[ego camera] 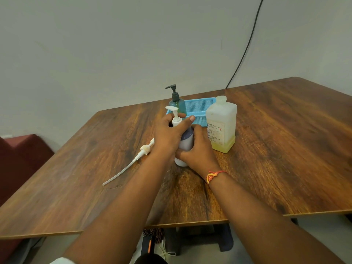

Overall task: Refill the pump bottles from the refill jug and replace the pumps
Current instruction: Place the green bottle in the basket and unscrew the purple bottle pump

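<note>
A white pump bottle [186, 142] stands on the wooden table [276, 149] in front of me. My left hand [169, 133] grips the collar of its white pump head [174, 113] from the left. My right hand [198, 149] wraps around the bottle's body from the right. The translucent refill jug [222, 123], capped and holding a shallow layer of yellow liquid, stands just right of the bottle. A teal bottle with a dark pump [176, 101] stands in a blue basket [200, 109] behind. A loose white pump with a long tube [133, 161] lies on the table to the left.
A black cable [245, 48] runs down the wall behind the table. A dark red seat [21, 155] sits at the left past the table edge. Dark items lie on the floor under the front edge.
</note>
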`<action>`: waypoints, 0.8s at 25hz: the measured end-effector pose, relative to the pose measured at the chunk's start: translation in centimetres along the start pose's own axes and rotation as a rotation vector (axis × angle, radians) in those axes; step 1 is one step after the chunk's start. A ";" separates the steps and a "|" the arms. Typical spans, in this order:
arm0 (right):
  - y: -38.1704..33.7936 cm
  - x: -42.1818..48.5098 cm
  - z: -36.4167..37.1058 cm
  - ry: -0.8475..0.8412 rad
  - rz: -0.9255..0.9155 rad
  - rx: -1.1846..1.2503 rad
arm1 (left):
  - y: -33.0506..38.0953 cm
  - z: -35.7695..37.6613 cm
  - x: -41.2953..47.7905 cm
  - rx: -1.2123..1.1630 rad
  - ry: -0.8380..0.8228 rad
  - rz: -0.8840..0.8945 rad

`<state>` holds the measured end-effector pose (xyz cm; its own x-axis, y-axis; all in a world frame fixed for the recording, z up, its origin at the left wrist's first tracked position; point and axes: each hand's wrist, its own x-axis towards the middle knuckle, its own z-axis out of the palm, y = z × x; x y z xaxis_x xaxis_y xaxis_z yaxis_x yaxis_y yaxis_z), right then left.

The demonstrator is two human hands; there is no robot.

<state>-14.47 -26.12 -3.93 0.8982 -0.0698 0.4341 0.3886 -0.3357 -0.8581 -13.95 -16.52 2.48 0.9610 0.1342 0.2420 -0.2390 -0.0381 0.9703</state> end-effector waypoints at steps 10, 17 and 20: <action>-0.2 0.1 -0.1 0.015 0.000 0.025 | -0.8 -1.0 -0.9 -0.107 0.052 0.041; -0.1 0.0 0.0 0.018 -0.008 0.002 | -0.8 -0.4 -0.2 0.000 -0.030 0.106; -0.3 0.1 -0.1 0.027 -0.005 0.007 | -1.1 -0.7 -0.8 -0.092 0.045 0.084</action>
<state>-14.52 -26.13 -3.61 0.8904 -0.0940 0.4455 0.3944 -0.3297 -0.8578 -14.53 -15.84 1.21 0.9302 0.1791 0.3205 -0.3324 0.0399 0.9423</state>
